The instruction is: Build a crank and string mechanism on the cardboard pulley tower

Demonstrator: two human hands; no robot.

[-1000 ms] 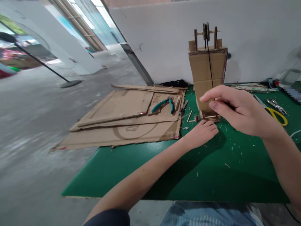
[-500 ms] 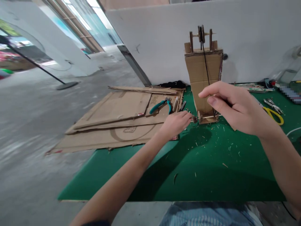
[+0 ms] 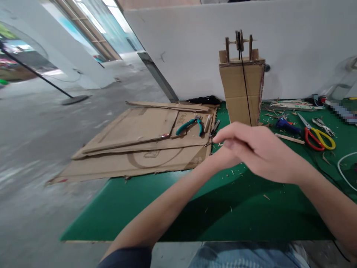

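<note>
A tall cardboard stand [image 3: 241,91] has a pulley wheel [image 3: 239,40] on a thin axle at its top. A black cord [image 3: 246,89] runs down its front, and the base is hidden behind my hands. My right hand [image 3: 256,154] crosses in front of the base, its index finger and thumb drawn together; anything between them is out of sight. Underneath it lies my left hand [image 3: 227,158], with only its back and wrist showing and its fingers covered.
Teal-handled pliers [image 3: 189,125] lie on flat cardboard sheets [image 3: 134,130] at left. On the green table [image 3: 134,208], red-and-yellow scissors [image 3: 318,136], a blue tool [image 3: 288,125], a wooden stick [image 3: 290,139] and metal pliers [image 3: 323,126] lie at right. Scraps are scattered about.
My right hand has moved left and down, over my left hand, uncovering the scissors and blue tool. My left hand has shifted slightly right and down; the small crank at the base is now hidden.
</note>
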